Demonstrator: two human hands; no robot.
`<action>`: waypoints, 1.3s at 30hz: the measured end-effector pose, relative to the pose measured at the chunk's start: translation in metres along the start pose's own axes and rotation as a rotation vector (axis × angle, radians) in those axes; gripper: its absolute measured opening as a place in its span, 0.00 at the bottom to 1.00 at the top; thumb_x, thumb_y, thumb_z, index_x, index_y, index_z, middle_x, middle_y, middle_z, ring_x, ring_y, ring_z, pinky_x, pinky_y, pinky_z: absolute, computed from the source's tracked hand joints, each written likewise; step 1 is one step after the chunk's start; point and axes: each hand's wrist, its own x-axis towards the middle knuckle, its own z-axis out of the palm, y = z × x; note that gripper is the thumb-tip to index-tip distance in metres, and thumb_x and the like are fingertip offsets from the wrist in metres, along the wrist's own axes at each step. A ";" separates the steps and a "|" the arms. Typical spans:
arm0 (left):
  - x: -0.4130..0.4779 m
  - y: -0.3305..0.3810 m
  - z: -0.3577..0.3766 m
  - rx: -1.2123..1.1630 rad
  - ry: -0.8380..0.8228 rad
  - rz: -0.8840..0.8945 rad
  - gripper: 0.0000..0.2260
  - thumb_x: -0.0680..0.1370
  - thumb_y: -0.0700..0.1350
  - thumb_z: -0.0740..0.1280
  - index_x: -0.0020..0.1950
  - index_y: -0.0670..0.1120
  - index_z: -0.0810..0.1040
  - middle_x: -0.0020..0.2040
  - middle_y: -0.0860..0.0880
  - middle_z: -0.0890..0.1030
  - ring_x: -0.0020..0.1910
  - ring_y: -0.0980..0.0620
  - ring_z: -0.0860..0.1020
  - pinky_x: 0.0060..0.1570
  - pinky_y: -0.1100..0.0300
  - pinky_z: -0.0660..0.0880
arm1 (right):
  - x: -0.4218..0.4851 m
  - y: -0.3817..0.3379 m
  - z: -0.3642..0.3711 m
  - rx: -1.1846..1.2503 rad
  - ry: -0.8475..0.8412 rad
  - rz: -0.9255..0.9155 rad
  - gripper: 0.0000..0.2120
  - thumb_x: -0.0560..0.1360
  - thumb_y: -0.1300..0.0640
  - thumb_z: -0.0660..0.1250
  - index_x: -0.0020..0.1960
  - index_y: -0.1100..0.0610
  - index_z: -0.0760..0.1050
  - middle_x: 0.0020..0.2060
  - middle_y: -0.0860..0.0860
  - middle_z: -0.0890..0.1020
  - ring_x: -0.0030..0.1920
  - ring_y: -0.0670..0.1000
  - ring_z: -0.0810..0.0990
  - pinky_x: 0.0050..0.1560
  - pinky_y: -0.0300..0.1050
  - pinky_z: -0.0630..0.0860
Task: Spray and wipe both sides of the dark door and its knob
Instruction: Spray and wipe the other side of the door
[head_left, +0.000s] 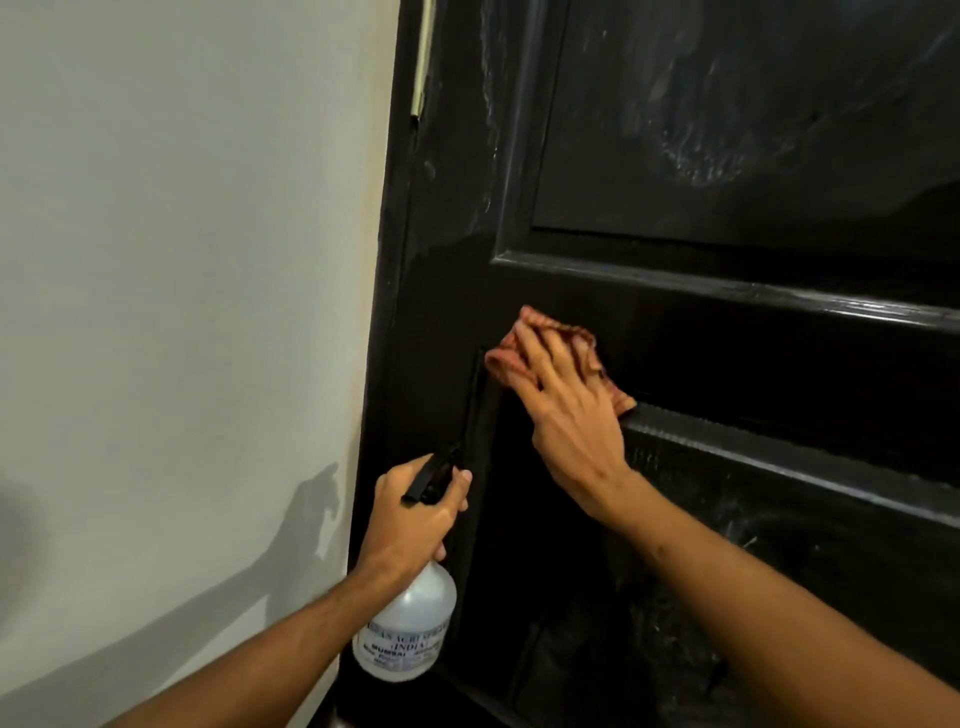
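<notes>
The left hand (415, 514) grips a spray bottle (408, 623), the right hand (566, 415) presses a cloth (503, 361) with fingers spread.

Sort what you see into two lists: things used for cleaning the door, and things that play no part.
In use: dark door, cloth under the right hand, spray bottle in the left hand.
Not in use: pale wall, shadow on it.

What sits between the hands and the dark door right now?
Only the reddish cloth, pressed flat under the right hand against the door. The left hand grips the spray bottle; nothing visible blocks its nozzle.
</notes>
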 end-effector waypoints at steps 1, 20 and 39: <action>0.004 0.008 0.002 -0.005 0.004 0.012 0.07 0.82 0.42 0.71 0.44 0.44 0.82 0.38 0.41 0.84 0.20 0.54 0.74 0.20 0.61 0.71 | 0.013 0.013 -0.012 -0.002 0.036 0.087 0.38 0.69 0.63 0.53 0.80 0.52 0.64 0.82 0.57 0.56 0.82 0.61 0.53 0.80 0.64 0.53; 0.001 0.111 0.065 -0.041 -0.109 0.119 0.07 0.82 0.42 0.71 0.45 0.43 0.82 0.40 0.41 0.85 0.20 0.51 0.74 0.20 0.61 0.71 | -0.057 0.091 -0.059 -0.022 0.132 0.205 0.44 0.65 0.63 0.67 0.81 0.50 0.63 0.82 0.56 0.56 0.83 0.58 0.52 0.81 0.62 0.50; -0.037 0.168 0.169 -0.117 -0.278 0.201 0.07 0.82 0.44 0.71 0.45 0.43 0.82 0.39 0.43 0.86 0.18 0.45 0.74 0.25 0.57 0.72 | -0.172 0.182 -0.113 0.038 0.276 0.439 0.42 0.68 0.67 0.63 0.81 0.50 0.63 0.83 0.54 0.56 0.83 0.56 0.51 0.80 0.63 0.51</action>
